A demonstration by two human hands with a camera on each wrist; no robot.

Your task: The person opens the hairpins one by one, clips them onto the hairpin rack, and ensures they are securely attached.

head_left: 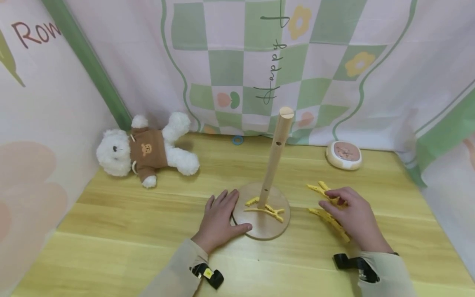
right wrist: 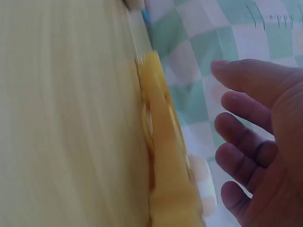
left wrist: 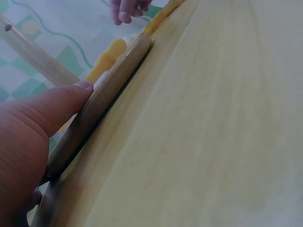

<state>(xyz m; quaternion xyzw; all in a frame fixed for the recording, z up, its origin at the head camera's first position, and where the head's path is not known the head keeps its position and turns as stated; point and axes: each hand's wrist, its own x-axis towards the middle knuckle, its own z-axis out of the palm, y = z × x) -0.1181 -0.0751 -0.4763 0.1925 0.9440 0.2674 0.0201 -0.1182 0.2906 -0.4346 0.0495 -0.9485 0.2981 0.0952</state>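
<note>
A round wooden base [head_left: 272, 231] lies on the table with an upright wooden post [head_left: 273, 152], drilled with holes, rising from it. Two yellow branch-shaped pieces [head_left: 272, 212] lie on the base around the foot of the post. My left hand [head_left: 219, 222] rests against the base's left edge, fingers spread and the thumb [left wrist: 71, 99] touching its rim. To the right, my right hand [head_left: 352, 214] hovers over more yellow branch-shaped pieces [head_left: 328, 220]. In the right wrist view its loosely bent fingers [right wrist: 236, 132] hold nothing, apart from a yellow piece [right wrist: 165, 142] on the table.
A white plush dog [head_left: 148, 148] in a brown top lies at the back left. A blue ring [head_left: 237, 140] lies by the back curtain [head_left: 226, 70]. At the back right sits a rounded white device [head_left: 344, 155] with a pinkish face.
</note>
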